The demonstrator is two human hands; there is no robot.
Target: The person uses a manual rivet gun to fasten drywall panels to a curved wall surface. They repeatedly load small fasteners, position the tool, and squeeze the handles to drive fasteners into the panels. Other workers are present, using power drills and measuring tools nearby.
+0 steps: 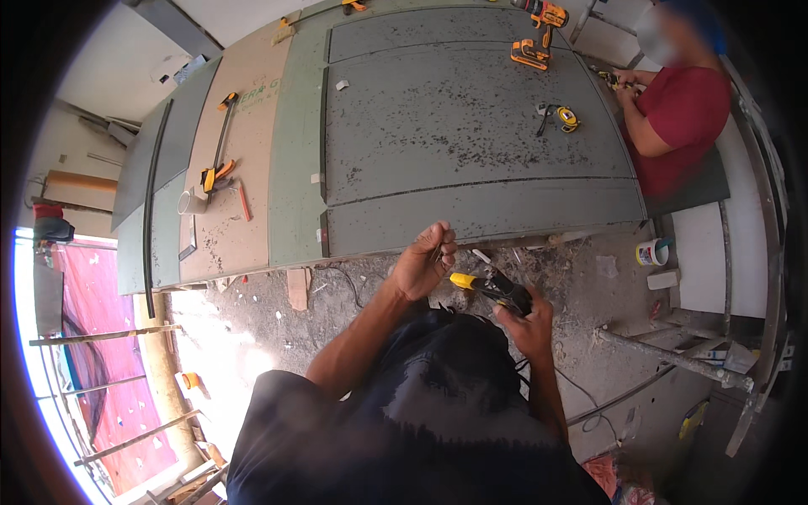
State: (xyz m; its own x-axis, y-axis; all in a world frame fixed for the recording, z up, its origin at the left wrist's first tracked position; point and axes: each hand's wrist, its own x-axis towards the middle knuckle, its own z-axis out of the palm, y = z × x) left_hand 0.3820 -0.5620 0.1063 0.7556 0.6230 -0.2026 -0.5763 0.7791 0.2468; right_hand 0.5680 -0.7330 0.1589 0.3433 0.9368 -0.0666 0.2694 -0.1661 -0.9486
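Note:
My right hand is wrapped round a black hand-held tool with a yellow end, held in front of my body below the table's near edge. Its exact kind is not plain. The yellow end points left, toward my left hand. That hand is raised at the table edge with its fingers curled together in a pinch. Whatever is between its fingertips is too small to name. Beyond both hands lies a large grey sheet strewn with dark chips, with a straight dark line running across it.
On the table are a drill, a tape measure, a bar clamp, a white cup and a long dark strip. A co-worker in a red shirt stands at the right. Cords and debris lie on the floor.

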